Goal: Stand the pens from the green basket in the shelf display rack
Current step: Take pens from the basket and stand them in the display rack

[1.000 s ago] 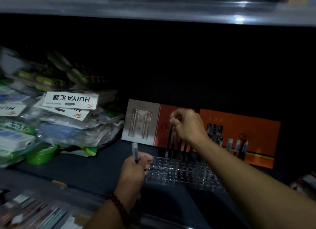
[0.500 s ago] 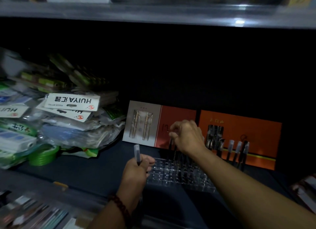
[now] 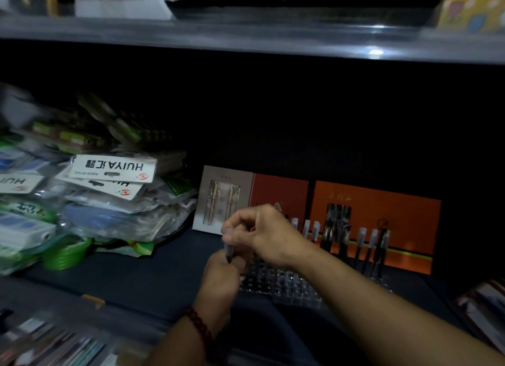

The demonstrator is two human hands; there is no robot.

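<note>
My left hand (image 3: 222, 276), with a bead bracelet at the wrist, grips the lower end of a pen (image 3: 228, 246) with a clear cap, held upright. My right hand (image 3: 262, 233) pinches the top of that same pen. Both hands are just left of the clear plastic display rack (image 3: 289, 287) on the dark shelf. Several pens (image 3: 366, 242) with clear caps stand in the rack's back rows, in front of orange boxes. The green basket is not in view.
A heap of bagged stationery with HUIYA labels (image 3: 109, 168) fills the shelf's left side, with a green roll (image 3: 65, 252) at its foot. A grey pen gift box (image 3: 222, 199) and orange boxes (image 3: 382, 223) lean at the back. A metal shelf edge (image 3: 246, 37) runs overhead.
My right hand left the pens standing in the rack and came back left to pinch the top of the pen in my left hand. The camera view shifted slightly.
</note>
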